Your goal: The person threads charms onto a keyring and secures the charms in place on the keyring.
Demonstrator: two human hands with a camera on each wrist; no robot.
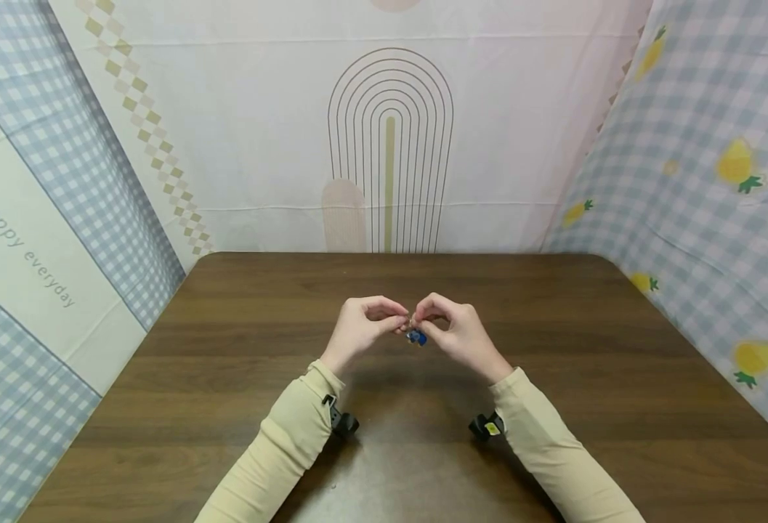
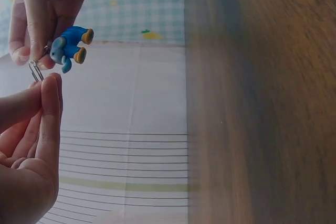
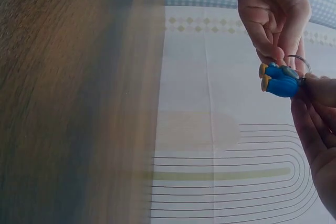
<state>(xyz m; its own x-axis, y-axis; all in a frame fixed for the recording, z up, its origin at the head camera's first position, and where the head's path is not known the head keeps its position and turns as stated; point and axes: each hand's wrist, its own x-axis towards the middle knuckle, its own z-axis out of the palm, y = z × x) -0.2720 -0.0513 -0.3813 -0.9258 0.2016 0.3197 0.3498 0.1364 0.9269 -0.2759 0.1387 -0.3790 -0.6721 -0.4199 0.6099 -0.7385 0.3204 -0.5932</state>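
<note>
Both hands meet above the middle of the brown table (image 1: 227,378). Between them hangs a small blue toy figure (image 1: 417,337) with orange feet, fixed to a thin metal key ring (image 2: 35,70). My left hand (image 1: 400,320) pinches the ring between thumb and forefinger. My right hand (image 1: 421,318) pinches the ring and the top of the figure (image 3: 281,81) from the other side. In the left wrist view the figure (image 2: 71,45) dangles under the right hand's fingers (image 2: 32,51). The ring (image 3: 298,60) is partly hidden by fingertips. Both arms wear beige sleeves.
The wooden table top (image 2: 273,103) carries nothing else in view. Patterned cloth walls close it in: an arch print at the back (image 1: 390,145), checks with lettering at the left (image 1: 30,254), checks with yellow fruit at the right (image 1: 717,189).
</note>
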